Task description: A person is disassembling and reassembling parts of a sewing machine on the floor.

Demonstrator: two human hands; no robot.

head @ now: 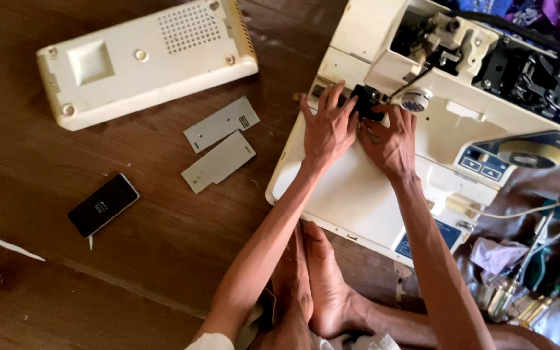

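Sewing machine (pixel 422 149) | left hand (pixel 327 126), right hand (pixel 390 139) fingers spread flat, pressing black part (pixel 365 100), gripping nothing

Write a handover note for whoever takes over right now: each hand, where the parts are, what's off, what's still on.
Left hand: flat on the white sewing machine, fingers spread beside a small black part.
Right hand: fingers on the same black part; whether it grips it cannot be told.
Machine lies opened on the wooden floor, its inner mechanism uncovered.
Already off: cream cover at upper left, two grey plates lying beside the machine.
Black phone lies on the floor to the left.
Tools piled at lower right.
Still on: the black part under the fingers.
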